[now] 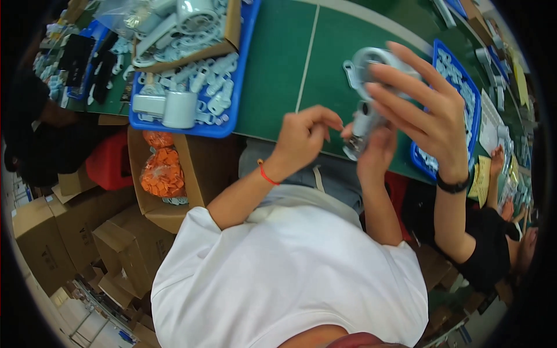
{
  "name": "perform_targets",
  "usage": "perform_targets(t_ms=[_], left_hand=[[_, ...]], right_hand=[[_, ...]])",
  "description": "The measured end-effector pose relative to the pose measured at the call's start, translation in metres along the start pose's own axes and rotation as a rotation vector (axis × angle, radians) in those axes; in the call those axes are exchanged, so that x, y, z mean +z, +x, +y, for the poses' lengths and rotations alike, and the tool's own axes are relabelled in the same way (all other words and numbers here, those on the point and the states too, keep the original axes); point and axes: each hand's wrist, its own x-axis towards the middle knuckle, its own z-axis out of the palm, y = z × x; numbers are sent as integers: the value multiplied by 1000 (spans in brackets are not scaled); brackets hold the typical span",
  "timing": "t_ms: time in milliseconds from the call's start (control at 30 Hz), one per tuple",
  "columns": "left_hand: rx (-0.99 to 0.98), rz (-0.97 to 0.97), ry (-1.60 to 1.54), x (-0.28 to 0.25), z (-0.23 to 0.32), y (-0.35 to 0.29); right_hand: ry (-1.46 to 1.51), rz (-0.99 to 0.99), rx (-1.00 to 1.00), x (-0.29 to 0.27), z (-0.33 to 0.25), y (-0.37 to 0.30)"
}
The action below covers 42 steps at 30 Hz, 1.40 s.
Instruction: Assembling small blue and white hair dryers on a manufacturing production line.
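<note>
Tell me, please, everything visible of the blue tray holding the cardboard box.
The blue tray looks like plastic, with a raised rim and rounded near corners. It lies on the green table, at the near edge, its far end out of frame. Loose pale parts and the cardboard box sit inside; no hand touches it.

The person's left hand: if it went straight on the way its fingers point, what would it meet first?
The left hand would probably meet the light grey part held in the right hand, or a fingertip of that hand; depth is unclear.
</note>
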Motion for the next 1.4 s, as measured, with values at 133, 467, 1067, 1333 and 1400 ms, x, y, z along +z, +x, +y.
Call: perform_targets(t_ms=[133, 467, 1067, 1333, 1400], left_hand=[[149, -87, 155, -6, -2, -4], [404, 78, 591, -33, -2, 20], [317, 32, 593, -33, -4, 21], [86, 49, -681, -29, -9, 36], [-47, 219, -874, -7, 11, 32]], right_hand=[[14, 20, -52, -6, -3, 13], [-265, -292, -27, -10, -22, 54], [-1040, -237, -62, 106, 85, 368], [-651, -434, -217, 49, -27, 115], [-773, -528, -426, 14, -21, 93]])
